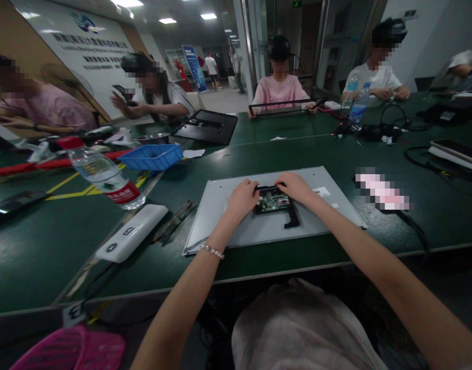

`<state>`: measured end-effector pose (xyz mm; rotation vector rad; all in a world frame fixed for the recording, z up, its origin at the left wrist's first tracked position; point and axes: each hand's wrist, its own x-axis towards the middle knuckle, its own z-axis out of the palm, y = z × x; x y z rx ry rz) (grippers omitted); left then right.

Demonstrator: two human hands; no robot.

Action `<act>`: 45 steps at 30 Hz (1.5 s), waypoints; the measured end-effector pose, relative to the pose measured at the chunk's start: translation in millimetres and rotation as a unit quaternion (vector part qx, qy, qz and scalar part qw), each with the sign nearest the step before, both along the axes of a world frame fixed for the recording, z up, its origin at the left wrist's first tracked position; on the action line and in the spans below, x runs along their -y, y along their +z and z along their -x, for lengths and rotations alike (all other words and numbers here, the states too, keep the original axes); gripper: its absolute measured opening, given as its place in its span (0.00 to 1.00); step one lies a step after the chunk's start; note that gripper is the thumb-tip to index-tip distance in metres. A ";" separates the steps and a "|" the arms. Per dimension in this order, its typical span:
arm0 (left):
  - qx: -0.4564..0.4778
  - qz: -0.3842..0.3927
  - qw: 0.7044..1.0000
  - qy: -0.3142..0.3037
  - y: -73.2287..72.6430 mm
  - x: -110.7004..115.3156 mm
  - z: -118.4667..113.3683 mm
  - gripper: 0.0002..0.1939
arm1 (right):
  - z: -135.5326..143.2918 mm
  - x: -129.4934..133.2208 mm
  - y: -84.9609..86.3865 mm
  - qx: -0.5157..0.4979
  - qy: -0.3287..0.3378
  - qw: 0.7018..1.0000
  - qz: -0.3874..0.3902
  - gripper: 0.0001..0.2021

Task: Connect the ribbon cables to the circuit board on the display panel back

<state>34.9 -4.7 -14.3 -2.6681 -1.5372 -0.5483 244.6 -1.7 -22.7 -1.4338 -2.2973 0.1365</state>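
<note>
Your left hand has its fingers bent around the top left corner of a small black frame, and your right hand holds the top edge near the other corner. So both hands are grasping it, but I can't tell how hard you squeeze.

The green circuit board is inside the frame, with its tiny parts facing up. All of this is on top of the big pale panel, near its middle, and the panel lies flat on the green table right in front of you.

How far along are you? The board and the frame are together, and that much looks done. No cover is over the board's face, and one black arm of the frame sticks out toward you. Whether the frame is fixed to the panel or just sitting there, I can't tell (any screws would be too small to see), so I can't say how much is left.

By your left arm are some glasses, a white power bank and a water bottle. Past them is a blue tray. Across from you, a person in pink holds a long black frame.
</note>
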 end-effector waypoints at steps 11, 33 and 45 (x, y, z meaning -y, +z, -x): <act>-0.005 0.002 1.000 -0.002 1.1 -0.2 -0.8 0.15 | 1.2 0.0 -1.1 -0.010 -0.017 1.000 -0.015 0.12; -0.012 0.009 1.000 0.004 4.3 2.7 -2.2 0.15 | 5.3 4.0 3.9 -0.002 -0.014 1.000 0.008 0.13; -0.018 -0.002 1.000 -0.005 3.9 3.9 -1.2 0.15 | -54.2 10.7 16.7 0.023 -0.035 0.992 0.116 0.18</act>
